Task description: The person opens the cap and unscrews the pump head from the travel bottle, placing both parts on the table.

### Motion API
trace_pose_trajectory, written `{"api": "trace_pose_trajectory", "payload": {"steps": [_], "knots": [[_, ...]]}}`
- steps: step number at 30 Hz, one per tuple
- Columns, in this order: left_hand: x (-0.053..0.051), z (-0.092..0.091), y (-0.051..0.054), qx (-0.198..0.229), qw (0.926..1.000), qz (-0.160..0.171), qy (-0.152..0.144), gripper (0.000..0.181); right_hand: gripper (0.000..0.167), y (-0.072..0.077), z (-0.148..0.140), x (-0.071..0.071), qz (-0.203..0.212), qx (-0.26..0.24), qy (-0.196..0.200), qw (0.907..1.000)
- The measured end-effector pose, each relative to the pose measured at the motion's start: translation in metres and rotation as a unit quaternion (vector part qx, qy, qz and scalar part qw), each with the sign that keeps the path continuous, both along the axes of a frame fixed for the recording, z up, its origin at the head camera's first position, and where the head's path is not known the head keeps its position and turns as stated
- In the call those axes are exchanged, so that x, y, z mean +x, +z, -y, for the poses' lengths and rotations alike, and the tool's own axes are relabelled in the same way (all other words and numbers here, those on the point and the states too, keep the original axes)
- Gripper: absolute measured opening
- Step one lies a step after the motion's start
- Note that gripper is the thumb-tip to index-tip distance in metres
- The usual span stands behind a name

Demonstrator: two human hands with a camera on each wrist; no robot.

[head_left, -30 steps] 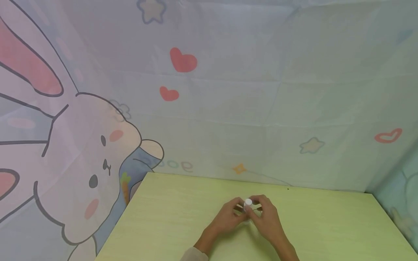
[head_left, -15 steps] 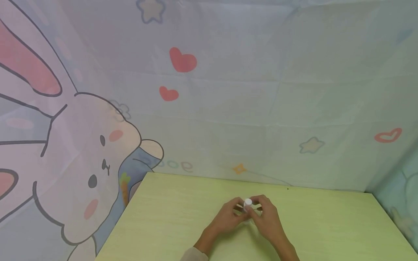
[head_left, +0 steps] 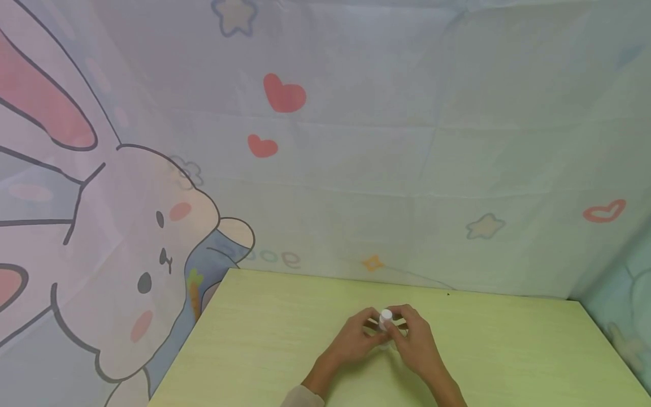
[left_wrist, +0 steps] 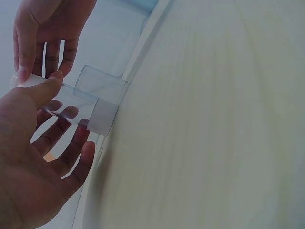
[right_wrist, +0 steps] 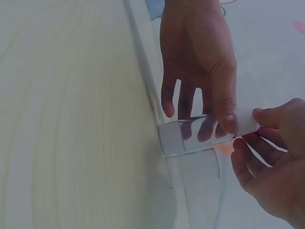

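Observation:
A clear bottle with white content at its base stands upright on the table, topped by a white cap. My left hand holds the bottle's body, its thumb on the near side below the cap and its fingers behind. My right hand pinches the cap between thumb and fingers, as the right wrist view shows that hand from close by. Right beside the bottle stands a short clear cup; whether the two touch I cannot tell. In the head view the hands mostly hide both.
The pale yellow-green table extends to both sides of the hands. Behind it hangs a fabric backdrop with hearts and stars, and a large rabbit is printed at the left.

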State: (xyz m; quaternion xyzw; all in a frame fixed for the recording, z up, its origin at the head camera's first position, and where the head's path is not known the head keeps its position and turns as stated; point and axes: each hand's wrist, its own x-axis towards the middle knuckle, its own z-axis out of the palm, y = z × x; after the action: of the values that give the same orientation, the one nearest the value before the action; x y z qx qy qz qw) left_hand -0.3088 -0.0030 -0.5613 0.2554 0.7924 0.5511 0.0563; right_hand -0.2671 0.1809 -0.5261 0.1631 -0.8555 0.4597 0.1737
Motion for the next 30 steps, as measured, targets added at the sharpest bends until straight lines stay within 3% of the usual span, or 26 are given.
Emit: {"api": "trace_pose_trajectory", "payload": {"steps": [17,30], "knots": [[-0.0006,-0.0001,0.0002,0.005,0.9999,-0.010,-0.004,0.022,0.021,0.0039,0.0000,0.0022,-0.009,0.006,0.007,0.9999],[-0.0002,0.0001,0.0003,0.000,1.0000,-0.004,-0.006,0.020,0.024,0.0006,0.0015,0.0006,-0.004,0.008,-0.013,0.9999]]}}
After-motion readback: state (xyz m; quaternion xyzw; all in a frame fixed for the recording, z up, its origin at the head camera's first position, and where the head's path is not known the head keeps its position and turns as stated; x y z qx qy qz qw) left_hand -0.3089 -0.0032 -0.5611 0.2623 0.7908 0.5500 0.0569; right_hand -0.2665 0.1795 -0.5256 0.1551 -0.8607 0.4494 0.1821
